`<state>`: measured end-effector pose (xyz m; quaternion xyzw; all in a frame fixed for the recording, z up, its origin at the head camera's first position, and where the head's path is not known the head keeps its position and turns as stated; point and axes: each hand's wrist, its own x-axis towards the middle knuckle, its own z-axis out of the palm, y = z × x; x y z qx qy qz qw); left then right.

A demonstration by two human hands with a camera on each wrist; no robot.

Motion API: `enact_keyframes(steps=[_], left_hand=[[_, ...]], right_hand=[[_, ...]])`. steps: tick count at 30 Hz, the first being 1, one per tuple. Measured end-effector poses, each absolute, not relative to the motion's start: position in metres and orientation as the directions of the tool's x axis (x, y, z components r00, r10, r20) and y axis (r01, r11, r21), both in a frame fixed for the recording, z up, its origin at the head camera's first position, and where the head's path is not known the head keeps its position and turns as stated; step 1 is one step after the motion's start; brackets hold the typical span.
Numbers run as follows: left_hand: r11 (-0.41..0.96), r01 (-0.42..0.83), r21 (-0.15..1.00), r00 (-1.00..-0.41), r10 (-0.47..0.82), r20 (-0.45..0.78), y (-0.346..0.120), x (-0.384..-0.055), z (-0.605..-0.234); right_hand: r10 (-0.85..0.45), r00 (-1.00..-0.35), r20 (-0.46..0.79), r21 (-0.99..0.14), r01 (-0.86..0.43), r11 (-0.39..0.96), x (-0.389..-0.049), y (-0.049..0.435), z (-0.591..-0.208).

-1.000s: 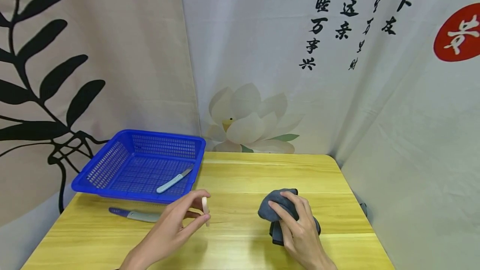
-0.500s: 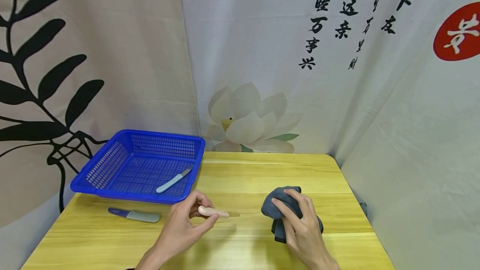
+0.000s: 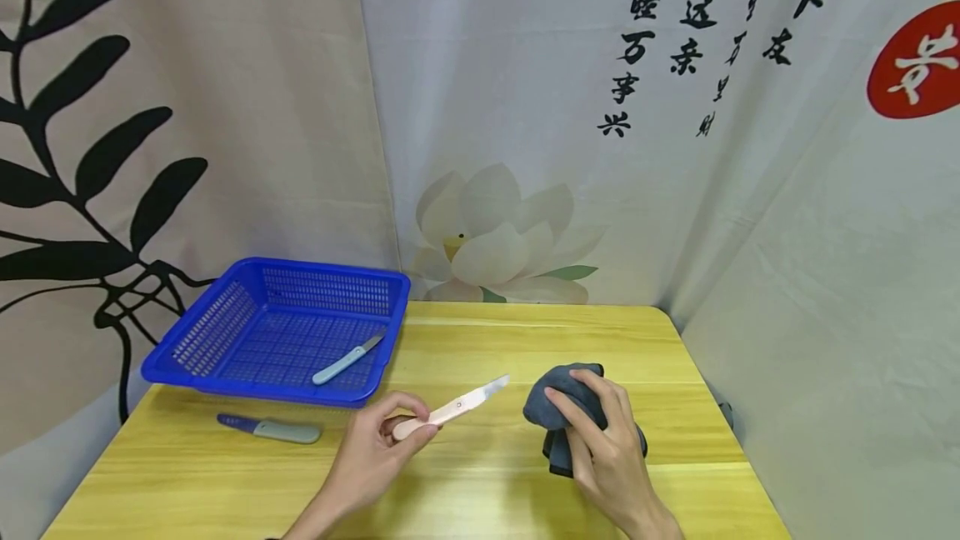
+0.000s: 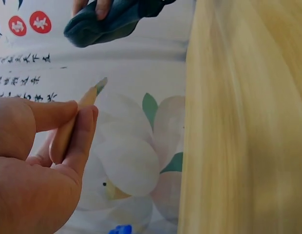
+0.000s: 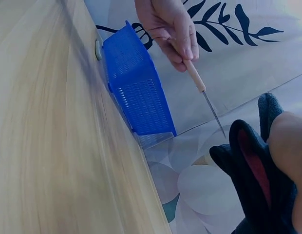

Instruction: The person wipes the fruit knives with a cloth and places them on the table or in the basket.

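Observation:
My left hand (image 3: 375,444) pinches a small knife (image 3: 459,407) by its pale pinkish handle, above the table. Its short blade points up and right, toward the cloth. Bunched in my right hand (image 3: 611,457) is a dark grey-blue cloth (image 3: 555,397), with one folded end hanging below the fingers. The right wrist view shows the thin blade of the knife (image 5: 195,77) with its tip close to the cloth (image 5: 243,175); whether they touch I cannot tell. From the left wrist, thumb and fingers hold the handle (image 4: 67,134), and the cloth (image 4: 104,24) appears apart from the blade.
A blue plastic basket (image 3: 258,390) stands at the table's back left, holding a light-blue-handled knife (image 3: 341,367). In front of it, a knife with a grey handle and a blue blade or cover (image 3: 281,432) lies on the wooden table (image 3: 465,507). Printed curtains hang behind.
The knife in my left hand has turned from end-on and upright, through pointing right, to blade up and right. My right hand with the cloth has shifted slightly right and up.

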<state>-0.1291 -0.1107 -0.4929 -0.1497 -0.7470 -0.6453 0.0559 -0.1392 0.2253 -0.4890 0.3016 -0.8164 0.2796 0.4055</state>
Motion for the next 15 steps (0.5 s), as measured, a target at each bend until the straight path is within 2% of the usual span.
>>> enact_keyframes(steps=[5,10,15], left_hand=[[0.115,0.206,0.972,-0.969,0.165,0.186,-0.111,-0.129,-0.494],[0.18,0.136,0.974,-0.983,0.149,0.109,-0.108,-0.129,-0.493],[0.195,0.122,0.973,-0.978,0.189,0.085,-0.108,-0.128,-0.491]], right_hand=[[-0.268,-0.486,0.832,-0.212,-0.724,0.657,-0.14,0.223,-0.487],[-0.277,-0.464,0.842,-0.193,-0.737,0.648,-0.14,0.217,-0.483],[-0.315,-0.428,0.847,-0.144,-0.755,0.639,-0.139,0.204,-0.481]])
